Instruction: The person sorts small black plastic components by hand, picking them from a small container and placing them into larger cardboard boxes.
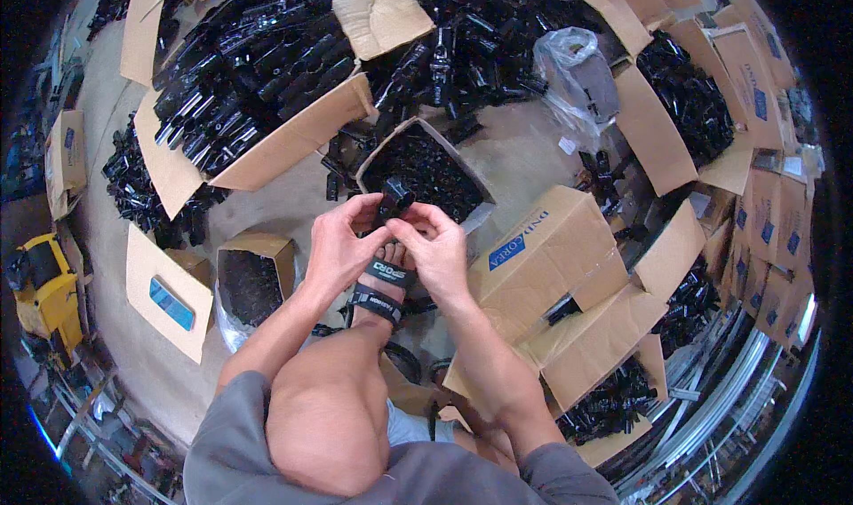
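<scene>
The handling of one black part looks midway: the left hand and right hand are close together, fingertips pinched on it, just above a box of small black pieces. Many longer black parts fill a big open carton and lie in heaps (which ones are finished, I cannot tell), so plenty seems left. The grey concrete floor bears it all; a phone lies on a cardboard flap, cartons stack at the right, and metal rods lie beneath them
</scene>
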Tool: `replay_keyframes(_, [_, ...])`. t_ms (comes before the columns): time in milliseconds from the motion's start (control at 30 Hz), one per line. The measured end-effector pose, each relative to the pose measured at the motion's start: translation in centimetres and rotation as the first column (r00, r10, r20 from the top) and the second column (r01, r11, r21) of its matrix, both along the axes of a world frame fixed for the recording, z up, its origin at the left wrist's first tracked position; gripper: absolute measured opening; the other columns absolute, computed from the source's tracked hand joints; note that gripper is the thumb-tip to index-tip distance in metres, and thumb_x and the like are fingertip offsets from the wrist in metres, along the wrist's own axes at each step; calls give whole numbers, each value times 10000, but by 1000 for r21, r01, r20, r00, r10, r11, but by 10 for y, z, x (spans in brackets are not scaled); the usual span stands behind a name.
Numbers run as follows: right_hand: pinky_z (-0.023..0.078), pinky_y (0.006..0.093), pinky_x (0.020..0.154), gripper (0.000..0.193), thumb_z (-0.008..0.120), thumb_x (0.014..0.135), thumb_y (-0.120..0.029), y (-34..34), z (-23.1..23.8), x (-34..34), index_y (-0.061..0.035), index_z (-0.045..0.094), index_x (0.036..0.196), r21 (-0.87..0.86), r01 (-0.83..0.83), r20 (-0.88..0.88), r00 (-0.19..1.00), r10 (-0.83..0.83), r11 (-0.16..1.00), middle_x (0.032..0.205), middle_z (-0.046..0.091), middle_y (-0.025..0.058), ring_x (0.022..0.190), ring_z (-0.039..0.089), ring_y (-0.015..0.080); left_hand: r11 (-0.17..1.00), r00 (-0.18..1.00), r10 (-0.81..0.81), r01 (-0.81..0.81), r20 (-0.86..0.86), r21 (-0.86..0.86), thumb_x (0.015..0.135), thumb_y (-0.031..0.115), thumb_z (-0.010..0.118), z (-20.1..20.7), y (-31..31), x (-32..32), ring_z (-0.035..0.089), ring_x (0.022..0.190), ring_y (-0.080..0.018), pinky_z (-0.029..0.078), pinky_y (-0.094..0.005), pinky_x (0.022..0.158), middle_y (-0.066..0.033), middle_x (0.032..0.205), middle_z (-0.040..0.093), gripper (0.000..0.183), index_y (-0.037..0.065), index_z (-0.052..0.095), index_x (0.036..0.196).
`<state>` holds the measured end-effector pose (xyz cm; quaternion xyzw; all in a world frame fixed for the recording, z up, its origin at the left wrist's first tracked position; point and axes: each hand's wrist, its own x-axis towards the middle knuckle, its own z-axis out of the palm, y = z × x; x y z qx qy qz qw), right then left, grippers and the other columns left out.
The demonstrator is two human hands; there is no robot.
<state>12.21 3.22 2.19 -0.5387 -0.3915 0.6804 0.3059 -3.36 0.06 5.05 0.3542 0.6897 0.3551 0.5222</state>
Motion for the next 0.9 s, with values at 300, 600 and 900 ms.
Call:
replay_keyframes(300, [498, 236, 580, 263, 689, 986, -146, -1, -10, 7, 45, 654, 1164, -225, -12, -155, 988, -23, 974, 886, 695, 39, 675, 616, 73, 973, 881, 88, 23, 465, -228, 1020, 181, 645, -30, -12, -13, 665, 1058, -139, 551, -344, 975, -58, 1208, 701, 351, 10, 637, 1327])
replay_keyframes(600, [550, 379, 769, 195, 664, 960, -116, 49, -64, 23, -29, 718, 1126, 390, -102, 574, 804, -155, 915, 1003, 726, 148, 860, 704, 278, 951, 703, 302, -176, 644, -254, 1041, 187, 616, -48, -9, -6, 649, 1123, -150, 542, -359, 1007, -64, 1242, 685, 309, 38, 601, 1312])
replay_keyframes(900, [531, 509, 811, 190, 661, 938, -142, 58, -85, 15, -66, 631, 1111, 411, -456, 846, 514, -144, 789, 1033, 669, 185, 952, 651, 402, 933, 578, 358, -189, 733, -307, 992, 118, 672, -43, -9, -4, 638, 1179, -197, 526, -415, 1018, -102, 1292, 680, 229, 131, 541, 1180])
